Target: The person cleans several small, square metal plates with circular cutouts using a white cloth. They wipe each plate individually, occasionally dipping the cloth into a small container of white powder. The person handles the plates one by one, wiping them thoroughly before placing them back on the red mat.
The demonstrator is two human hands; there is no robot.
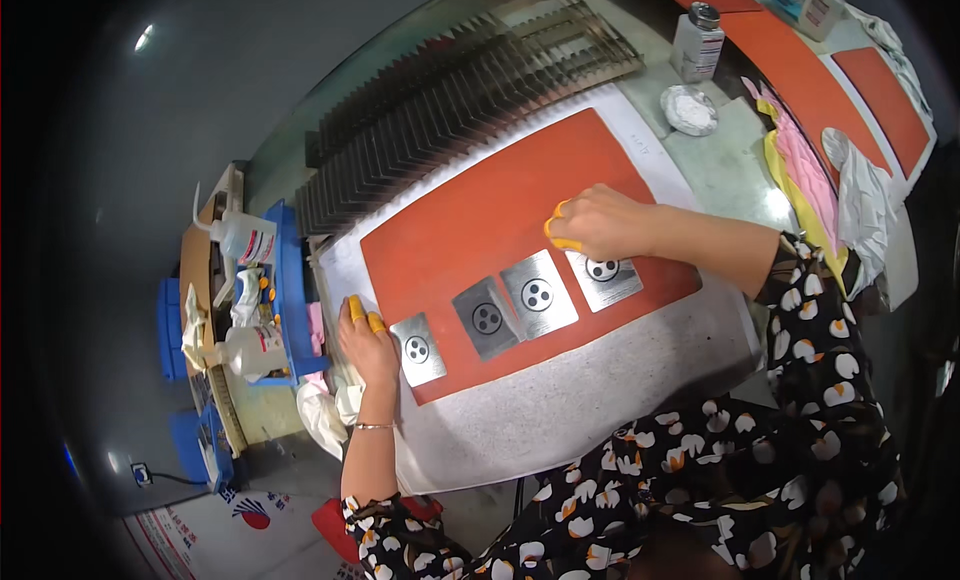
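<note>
Several silver metal plates, each with a dark ring and three dots, lie in a row on an orange-red mat (480, 200). My left hand (368, 345), with yellow covers on its fingertips, rests at the mat's left edge, fingers stretched out. It is beside the leftmost plate (418, 360). Two middle plates (487, 320) lie close together. Curled in, the fingers of my right hand (605, 223) are at the top of the rightmost plate (607, 285) and cover part of it. Whatever they may pinch is hidden. Yellow covers show on these fingers too.
Beyond the mat, dark slotted racks (420, 120) hold rows of thin plates. A white bottle (697, 45) and a small dish of white material (689, 110) stand at far right, near pink and yellow cloths (800, 170). Squeeze bottles (247, 238) stand by a blue tray (290, 290) at left.
</note>
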